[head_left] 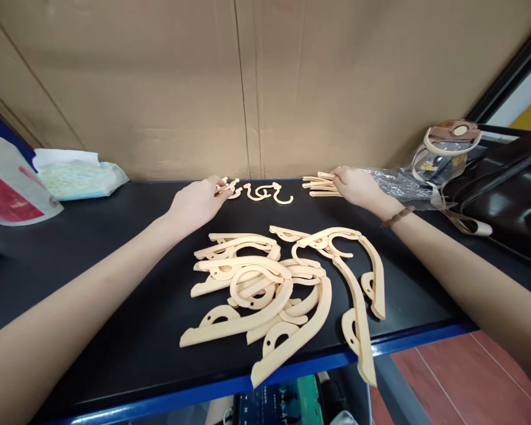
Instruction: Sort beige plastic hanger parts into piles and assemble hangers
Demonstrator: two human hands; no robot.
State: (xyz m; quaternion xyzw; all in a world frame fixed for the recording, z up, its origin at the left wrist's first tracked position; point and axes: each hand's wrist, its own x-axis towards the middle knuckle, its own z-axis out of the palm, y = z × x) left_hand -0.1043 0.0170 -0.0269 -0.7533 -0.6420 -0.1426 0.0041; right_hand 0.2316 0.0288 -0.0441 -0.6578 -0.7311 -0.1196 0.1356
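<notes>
My left hand (199, 202) reaches to the back of the black table (115, 248) and pinches a small cream plastic hook piece (228, 186). Beside it lie a few more small hook pieces (265, 192). My right hand (357, 185), a beaded bracelet on its wrist, has its fingers closed on a small stack of cream flat strips (319, 185) at the back. Between my arms, nearer to me, lies a heap of several large curved cream hanger parts (283, 289), some overhanging the front edge.
A cardboard wall (248, 82) backs the table. A wrapped pack (77, 172) and a red-and-white bag (9, 189) lie at the left. A clear lidded bottle (445, 150) on crinkled plastic and a dark bag (508, 195) sit at the right. The table's blue front edge (292, 372) borders red floor tiles.
</notes>
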